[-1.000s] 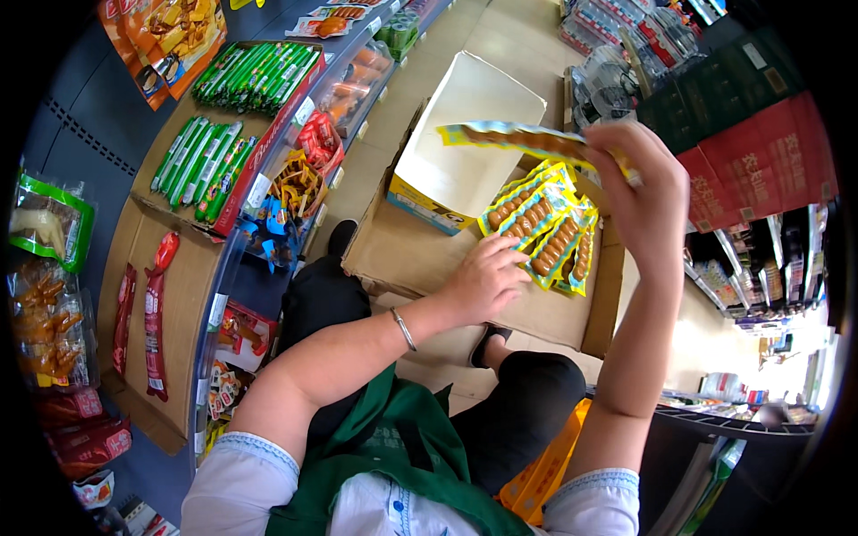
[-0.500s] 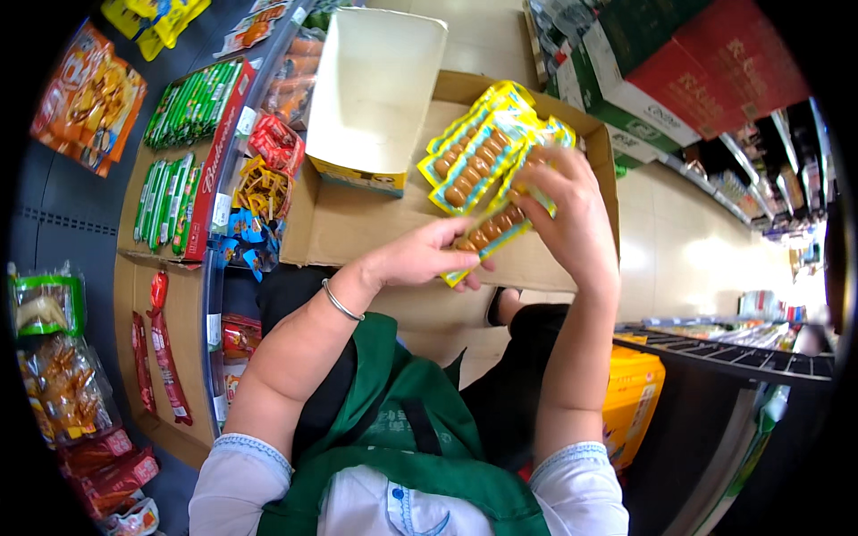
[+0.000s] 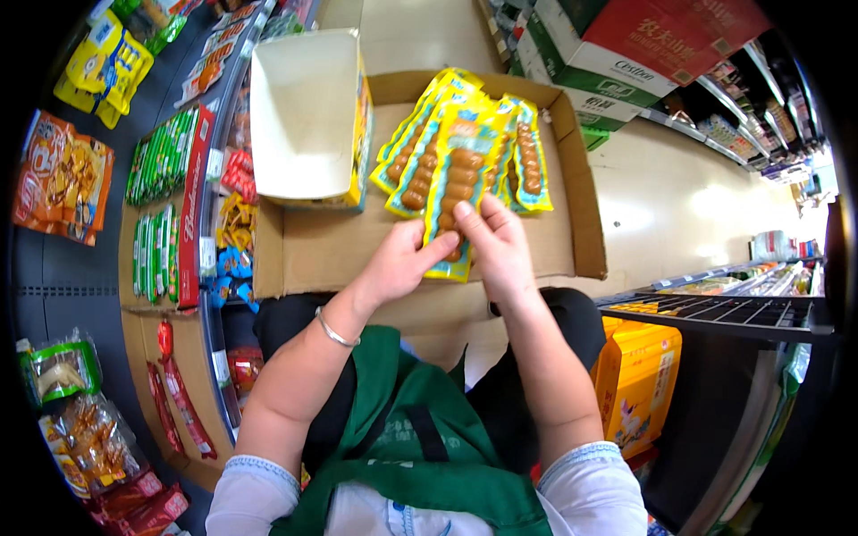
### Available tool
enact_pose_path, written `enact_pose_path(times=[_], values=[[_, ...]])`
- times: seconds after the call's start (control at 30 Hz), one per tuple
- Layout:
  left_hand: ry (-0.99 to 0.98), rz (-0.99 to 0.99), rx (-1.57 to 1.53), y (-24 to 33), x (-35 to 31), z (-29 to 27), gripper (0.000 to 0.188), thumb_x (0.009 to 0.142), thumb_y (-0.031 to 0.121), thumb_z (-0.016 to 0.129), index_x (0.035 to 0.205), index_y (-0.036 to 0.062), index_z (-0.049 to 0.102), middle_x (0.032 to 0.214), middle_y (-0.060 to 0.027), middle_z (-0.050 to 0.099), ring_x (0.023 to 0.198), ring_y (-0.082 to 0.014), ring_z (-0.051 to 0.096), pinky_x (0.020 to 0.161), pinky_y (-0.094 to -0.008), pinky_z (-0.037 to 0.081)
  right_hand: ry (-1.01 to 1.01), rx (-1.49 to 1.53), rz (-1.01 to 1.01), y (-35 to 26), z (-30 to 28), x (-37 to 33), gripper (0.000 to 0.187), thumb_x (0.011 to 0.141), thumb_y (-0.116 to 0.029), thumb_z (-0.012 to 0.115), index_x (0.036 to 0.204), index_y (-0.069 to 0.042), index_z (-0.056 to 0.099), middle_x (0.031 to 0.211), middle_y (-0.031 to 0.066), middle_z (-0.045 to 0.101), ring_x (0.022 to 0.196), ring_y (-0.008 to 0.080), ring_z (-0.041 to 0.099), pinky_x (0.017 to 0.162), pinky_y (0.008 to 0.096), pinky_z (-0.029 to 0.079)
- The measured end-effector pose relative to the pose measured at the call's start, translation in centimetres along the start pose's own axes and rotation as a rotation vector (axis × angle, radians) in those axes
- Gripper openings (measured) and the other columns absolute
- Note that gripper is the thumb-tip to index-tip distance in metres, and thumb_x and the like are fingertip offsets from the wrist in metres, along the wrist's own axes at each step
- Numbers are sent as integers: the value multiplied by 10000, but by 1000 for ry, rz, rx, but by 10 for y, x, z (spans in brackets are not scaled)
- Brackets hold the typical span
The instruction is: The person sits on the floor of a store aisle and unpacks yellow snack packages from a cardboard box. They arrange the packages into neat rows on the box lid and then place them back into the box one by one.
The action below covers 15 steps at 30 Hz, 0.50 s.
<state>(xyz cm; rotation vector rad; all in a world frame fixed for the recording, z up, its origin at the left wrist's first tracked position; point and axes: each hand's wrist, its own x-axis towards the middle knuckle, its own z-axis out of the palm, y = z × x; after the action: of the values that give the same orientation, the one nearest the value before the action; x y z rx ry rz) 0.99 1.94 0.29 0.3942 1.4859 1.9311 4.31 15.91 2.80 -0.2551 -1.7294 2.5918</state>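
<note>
A yellow-edged packet of brown sausage-like snacks (image 3: 461,174) is held upright in front of me, over a shallow cardboard box (image 3: 357,261). My left hand (image 3: 399,259) grips its lower left edge, thumb laid across the front. On the lower right side, my right hand (image 3: 500,248) pinches the same packet with its thumb on the front. Several matching packets (image 3: 417,183) lie fanned out in the box just behind. An open white-lined carton (image 3: 304,116) stands at the left of the box, its inside facing me.
Shelving at my left bears green snack packets (image 3: 164,156) in a red-edged tray, red sausage sticks (image 3: 186,397) and an orange bag (image 3: 64,179). Stacked drink cartons (image 3: 617,54) stand far right. A black wire rack (image 3: 724,311) and a yellow box (image 3: 636,384) are at right.
The packet has turned from a slant to upright, facing me. My right hand has come down from its upper end to its lower right edge. The view has shifted slightly.
</note>
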Motion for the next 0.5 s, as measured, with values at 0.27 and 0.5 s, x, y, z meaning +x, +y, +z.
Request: enact_pose_path(times=[0.27, 0.5], values=[[62, 85, 50, 0, 4, -2, 232, 919, 132, 547, 1100, -13, 548, 1014, -39, 604, 937, -99, 556, 821, -268, 473, -8, 40, -99, 21, 6, 15, 181, 914, -134, 543, 1033, -1, 577, 856, 4, 602, 715, 32, 526, 625, 203, 460], [63, 112, 112, -1, 5, -4, 216, 932, 140, 528, 1084, -12, 546, 997, -37, 597, 904, -102, 566, 800, -267, 485, -22, -55, -70, 21, 3, 18, 160, 895, -143, 568, 963, -1, 600, 766, -28, 576, 650, 21, 486, 552, 204, 427]])
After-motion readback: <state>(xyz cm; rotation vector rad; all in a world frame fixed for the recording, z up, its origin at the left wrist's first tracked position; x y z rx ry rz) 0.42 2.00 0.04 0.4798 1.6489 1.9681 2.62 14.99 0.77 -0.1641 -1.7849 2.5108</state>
